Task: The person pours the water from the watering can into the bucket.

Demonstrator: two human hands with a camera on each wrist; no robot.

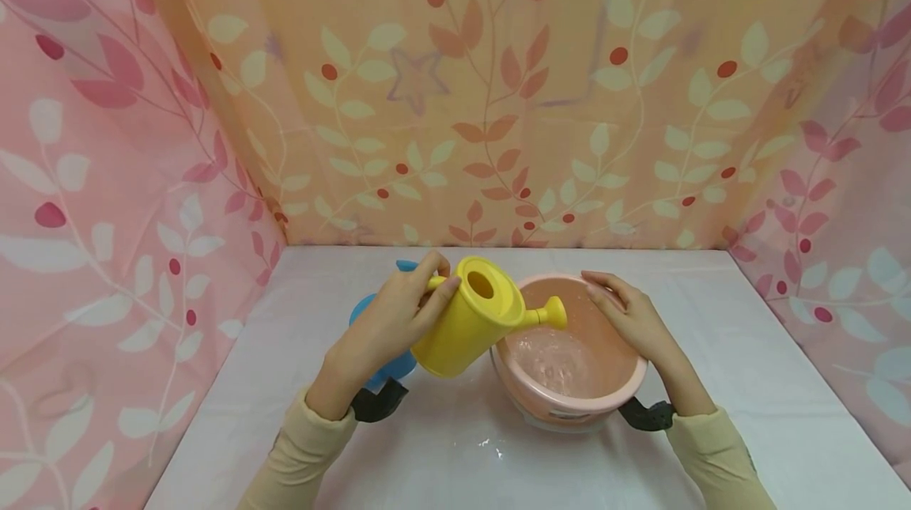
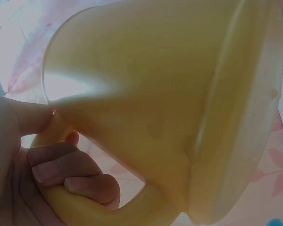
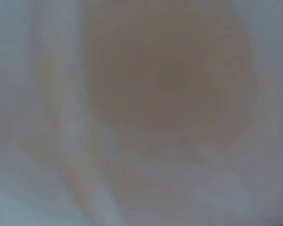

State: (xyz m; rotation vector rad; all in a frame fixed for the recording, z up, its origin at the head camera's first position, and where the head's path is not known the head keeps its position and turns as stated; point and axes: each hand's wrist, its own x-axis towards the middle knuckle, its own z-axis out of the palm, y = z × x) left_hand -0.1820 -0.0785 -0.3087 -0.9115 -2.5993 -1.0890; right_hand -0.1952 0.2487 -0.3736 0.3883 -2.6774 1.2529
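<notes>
A yellow watering can (image 1: pixel 463 328) is tilted to the right, its rose (image 1: pixel 555 312) over a pink basin (image 1: pixel 569 407). My left hand (image 1: pixel 398 308) grips the can's handle; in the left wrist view the fingers (image 2: pixel 92 188) curl round the handle (image 2: pixel 85 207). Rippled water (image 1: pixel 551 360) lies in the basin. At the basin's right back rim is my right hand (image 1: pixel 629 316), holding the rim with the thumb on the inner side and the fingers over the edge. The right wrist view is too blurred to show the hand.
A blue plastic item (image 1: pixel 395 368) stands behind my left wrist, partly hidden by it. Water drops (image 1: pixel 491 447) glint on the white tabletop (image 1: pixel 441 455) in front of the basin. Patterned cloth (image 1: pixel 484 99) hangs at the back and both sides.
</notes>
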